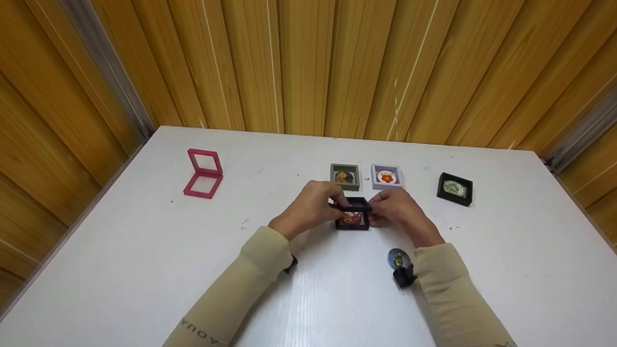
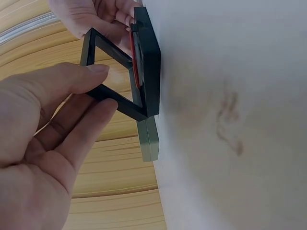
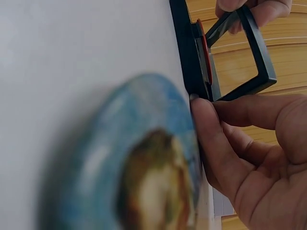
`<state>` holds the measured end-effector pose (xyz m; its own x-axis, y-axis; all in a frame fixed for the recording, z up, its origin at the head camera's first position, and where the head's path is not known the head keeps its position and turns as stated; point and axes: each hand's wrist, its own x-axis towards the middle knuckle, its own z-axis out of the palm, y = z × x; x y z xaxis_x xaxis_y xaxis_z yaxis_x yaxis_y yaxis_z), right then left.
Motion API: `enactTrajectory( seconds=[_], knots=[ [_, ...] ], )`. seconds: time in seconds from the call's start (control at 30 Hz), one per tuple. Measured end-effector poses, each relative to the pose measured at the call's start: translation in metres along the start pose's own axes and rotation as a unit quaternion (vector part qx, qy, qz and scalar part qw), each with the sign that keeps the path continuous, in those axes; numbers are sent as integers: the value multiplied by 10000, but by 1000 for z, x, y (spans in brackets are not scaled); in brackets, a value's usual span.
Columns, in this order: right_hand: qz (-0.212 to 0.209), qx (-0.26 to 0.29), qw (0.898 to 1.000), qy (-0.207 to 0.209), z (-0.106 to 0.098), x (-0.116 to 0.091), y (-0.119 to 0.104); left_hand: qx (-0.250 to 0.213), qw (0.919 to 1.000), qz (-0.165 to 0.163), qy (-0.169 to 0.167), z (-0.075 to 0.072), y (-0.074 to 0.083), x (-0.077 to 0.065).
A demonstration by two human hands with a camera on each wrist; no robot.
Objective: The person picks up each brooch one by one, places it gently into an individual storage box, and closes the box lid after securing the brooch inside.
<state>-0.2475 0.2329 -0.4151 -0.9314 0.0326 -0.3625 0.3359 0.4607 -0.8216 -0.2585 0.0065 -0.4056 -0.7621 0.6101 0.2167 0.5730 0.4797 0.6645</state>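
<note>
A small black display frame (image 1: 352, 228) lies on the white table with its lid (image 2: 122, 103) raised partway. Inside its base rests a red round badge (image 1: 351, 220), seen edge-on as a red rim in both wrist views. My left hand (image 1: 312, 205) pinches the raised lid between thumb and fingers. At the frame's right side, my right hand (image 1: 397, 210) grips the corner near the hinge with thumb and forefinger. A blue round badge (image 3: 144, 158) with a brown-yellow picture lies on the table beside my right wrist.
Behind the hands stand a green frame (image 1: 344, 187) and a lilac frame (image 1: 386, 186), each with a badge. Farther right lies another black frame (image 1: 455, 200) with a green badge. A pink frame (image 1: 204, 171) stands opened at the left. Wood-patterned panels (image 1: 308, 67) border the table.
</note>
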Motion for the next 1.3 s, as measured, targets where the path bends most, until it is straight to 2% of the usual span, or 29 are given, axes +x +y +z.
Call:
enactTrajectory(
  seconds=[0.23, 0.43, 0.7, 0.83, 0.93, 1.0, 1.1, 1.2, 1.3],
  knots=[
    [27, 44, 10000, -29, -1, 0, 0, 530, 9984, 129, -169, 2, 3, -2],
    [-10, -215, 9998, -6, -1, 2, 1, 793, 9961, 241, -310, 4, 3, -2],
    [-14, -211, 9998, -25, -2, 1, 0, 933, 9944, 290, -398, 6, 3, -2],
    [-28, -205, 9998, -63, -2, 0, 0, 1038, 9925, 431, -474, 4, 4, -2],
    [-43, -218, 9997, -60, -2, -1, 1, 794, 9950, 408, -448, 1, 5, -2],
    [-44, -222, 9997, -60, -2, -1, 1, 450, 9985, 172, -241, 0, 4, -1],
    [-29, -134, 9999, -70, -2, 0, 2, -56, 9976, -570, 392, 0, 0, -1],
    [-21, -59, 9999, -81, -2, 1, 2, -552, 9821, -1602, 818, 0, -3, -2],
    [6, -31, 10000, -76, -2, 1, 2, -1130, 9581, -2509, 798, 1, -6, -2]
  ],
)
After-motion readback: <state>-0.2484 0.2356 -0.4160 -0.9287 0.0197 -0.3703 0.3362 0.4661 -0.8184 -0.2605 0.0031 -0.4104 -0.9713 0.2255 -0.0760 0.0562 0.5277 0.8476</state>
